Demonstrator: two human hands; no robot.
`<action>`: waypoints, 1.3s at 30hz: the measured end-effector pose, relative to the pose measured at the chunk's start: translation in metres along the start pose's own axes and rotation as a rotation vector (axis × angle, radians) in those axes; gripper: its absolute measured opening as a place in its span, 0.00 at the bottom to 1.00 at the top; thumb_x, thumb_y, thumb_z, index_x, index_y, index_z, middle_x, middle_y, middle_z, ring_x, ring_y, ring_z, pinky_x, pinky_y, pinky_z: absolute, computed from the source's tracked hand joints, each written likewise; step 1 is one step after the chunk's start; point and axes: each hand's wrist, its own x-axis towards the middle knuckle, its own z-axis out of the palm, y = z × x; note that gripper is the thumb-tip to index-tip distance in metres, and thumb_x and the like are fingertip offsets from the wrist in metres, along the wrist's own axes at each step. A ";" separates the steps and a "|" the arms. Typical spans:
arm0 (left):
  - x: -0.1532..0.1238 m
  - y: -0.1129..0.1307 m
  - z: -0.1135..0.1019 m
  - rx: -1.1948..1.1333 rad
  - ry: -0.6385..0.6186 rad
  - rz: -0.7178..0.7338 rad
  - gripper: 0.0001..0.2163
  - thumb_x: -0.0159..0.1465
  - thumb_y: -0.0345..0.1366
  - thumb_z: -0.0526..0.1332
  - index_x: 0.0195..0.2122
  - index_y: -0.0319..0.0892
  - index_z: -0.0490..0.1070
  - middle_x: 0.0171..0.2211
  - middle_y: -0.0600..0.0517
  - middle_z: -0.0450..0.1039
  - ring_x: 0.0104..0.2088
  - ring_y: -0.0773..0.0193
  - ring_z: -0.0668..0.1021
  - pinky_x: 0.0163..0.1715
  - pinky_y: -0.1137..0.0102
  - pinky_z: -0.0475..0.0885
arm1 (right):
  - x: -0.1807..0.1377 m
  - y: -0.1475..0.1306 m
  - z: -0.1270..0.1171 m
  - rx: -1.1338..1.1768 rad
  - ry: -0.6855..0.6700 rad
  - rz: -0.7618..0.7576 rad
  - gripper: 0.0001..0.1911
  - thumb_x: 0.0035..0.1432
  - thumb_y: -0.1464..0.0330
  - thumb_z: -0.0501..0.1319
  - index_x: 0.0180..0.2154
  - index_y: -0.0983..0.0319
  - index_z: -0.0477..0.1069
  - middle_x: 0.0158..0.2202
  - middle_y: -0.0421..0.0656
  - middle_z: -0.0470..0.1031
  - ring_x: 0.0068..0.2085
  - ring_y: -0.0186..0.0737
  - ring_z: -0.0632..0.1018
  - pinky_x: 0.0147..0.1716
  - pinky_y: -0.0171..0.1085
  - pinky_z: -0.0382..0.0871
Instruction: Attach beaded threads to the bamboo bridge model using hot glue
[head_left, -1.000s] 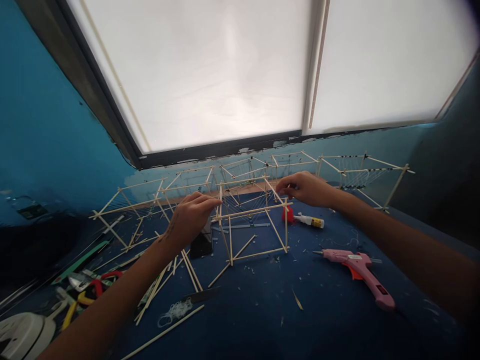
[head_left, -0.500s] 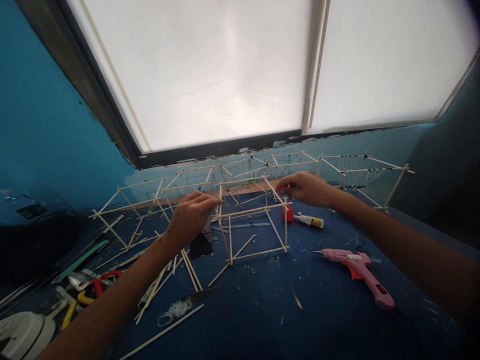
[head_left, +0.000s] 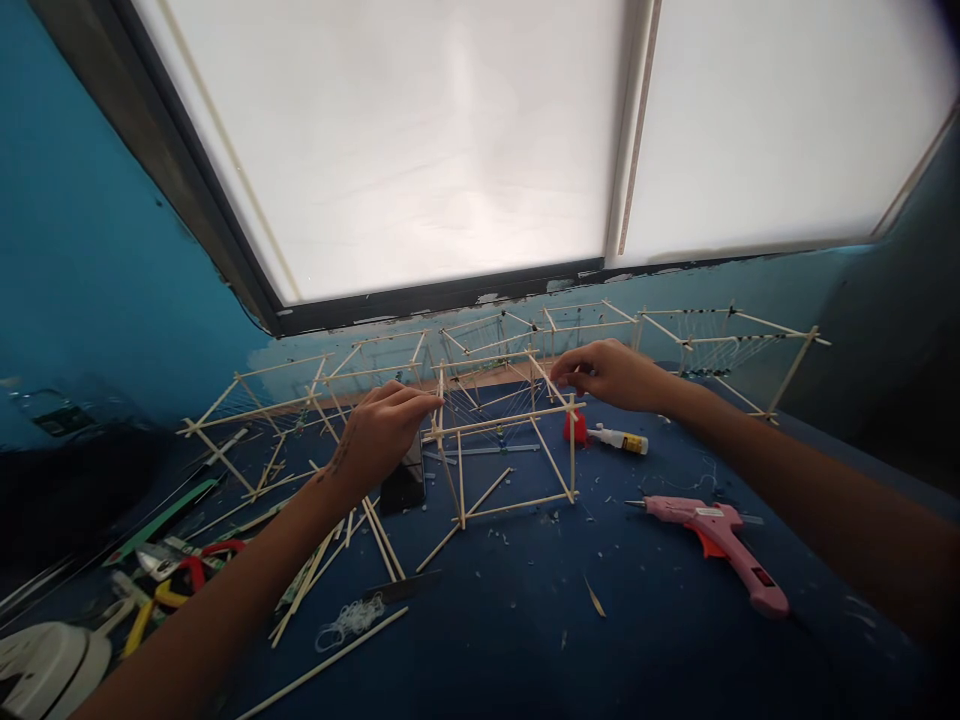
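A cube frame of thin wooden sticks [head_left: 502, 455] stands on the dark blue table [head_left: 660, 640]. My left hand [head_left: 379, 435] pinches the frame's upper left corner, fingers pressed together. My right hand [head_left: 611, 375] is closed in a pinch at the frame's upper right rear edge. What the right fingertips hold is too small to make out. A glue bottle with a red cap [head_left: 611, 437] lies just below my right hand.
A pink hot glue gun [head_left: 720, 545] lies at the right. More stick frames [head_left: 705, 345] line the wall under the window. Loose sticks [head_left: 330, 565], a dark phone [head_left: 403, 487], pliers [head_left: 176, 585] and other tools lie at the left. Rubber bands [head_left: 346, 622] sit near the front.
My right hand has risen slightly at the frame's top edge. The left hand and the frame hold their place.
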 end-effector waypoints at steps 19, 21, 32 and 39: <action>0.000 -0.002 0.000 0.008 0.022 0.004 0.14 0.72 0.37 0.54 0.44 0.44 0.81 0.40 0.48 0.84 0.40 0.56 0.81 0.38 0.61 0.77 | -0.001 0.001 0.001 -0.003 -0.004 0.010 0.13 0.63 0.69 0.57 0.40 0.58 0.81 0.36 0.44 0.84 0.33 0.39 0.82 0.31 0.37 0.73; -0.001 -0.002 0.001 0.010 0.026 0.009 0.14 0.72 0.37 0.54 0.44 0.44 0.81 0.40 0.47 0.84 0.40 0.56 0.81 0.38 0.61 0.77 | -0.001 0.001 0.001 0.000 -0.005 0.011 0.13 0.63 0.69 0.57 0.41 0.58 0.81 0.36 0.44 0.84 0.34 0.40 0.82 0.32 0.37 0.73; -0.001 -0.001 0.000 -0.003 0.017 0.010 0.15 0.72 0.37 0.53 0.44 0.44 0.81 0.40 0.47 0.84 0.40 0.56 0.81 0.38 0.61 0.78 | -0.001 0.001 0.001 0.017 -0.008 0.015 0.13 0.63 0.68 0.57 0.41 0.58 0.81 0.37 0.44 0.84 0.34 0.40 0.83 0.32 0.38 0.74; -0.002 -0.002 0.001 0.007 0.022 0.011 0.15 0.72 0.37 0.53 0.44 0.43 0.81 0.40 0.47 0.84 0.40 0.55 0.81 0.38 0.61 0.77 | -0.001 0.002 0.002 0.012 -0.009 0.009 0.13 0.63 0.68 0.57 0.41 0.58 0.81 0.37 0.44 0.84 0.34 0.40 0.82 0.33 0.38 0.74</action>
